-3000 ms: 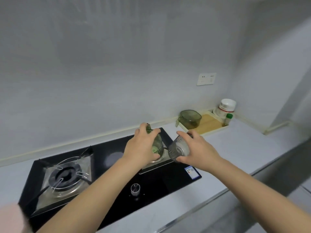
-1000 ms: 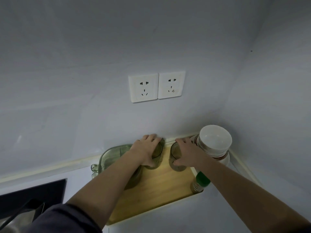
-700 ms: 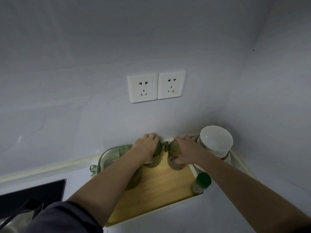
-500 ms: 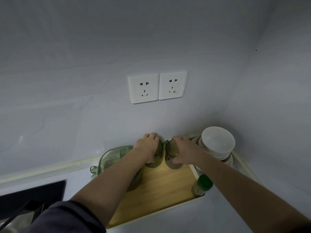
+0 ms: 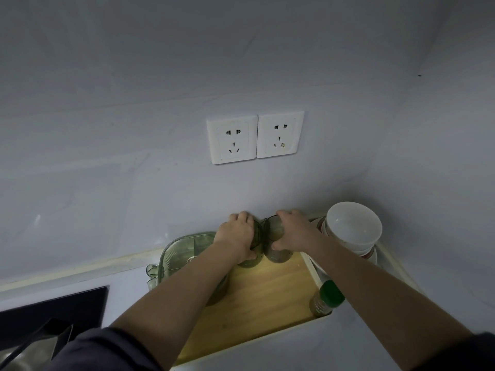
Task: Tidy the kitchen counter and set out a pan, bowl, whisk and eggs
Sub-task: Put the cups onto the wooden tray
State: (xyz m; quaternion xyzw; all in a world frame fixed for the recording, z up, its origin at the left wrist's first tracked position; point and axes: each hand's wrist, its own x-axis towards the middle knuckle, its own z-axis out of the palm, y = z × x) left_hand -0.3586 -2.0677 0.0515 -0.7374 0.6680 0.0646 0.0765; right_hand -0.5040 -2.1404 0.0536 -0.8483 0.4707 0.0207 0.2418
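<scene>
Three seconds ago we held these two tumblers over the stove point(image 5: 53, 309); now both stand at the far edge of the wooden board point(image 5: 262, 303), close under the wall. In the last second we have closed the gap between them, so the green glass point(image 5: 250, 261) and the clear glass point(image 5: 278, 256) now touch or nearly touch, side by side. Our left hand point(image 5: 238, 236) curls over the top of the green glass and our right hand point(image 5: 292, 234) wraps the clear one; neither has let go yet. The green jug point(image 5: 182, 250) sits just left of them, partly behind our left forearm, and the green-capped bottle point(image 5: 325, 297) stands at the board's right edge. We judge this tidying step all but finished: the glasses are off the burner, which frees it for a pan, and only the release remains. Of the things to set out, a white bowl point(image 5: 353, 226) tops the stack in the corner, just beside our right wrist. No pan, whisk or eggs are in view.
</scene>
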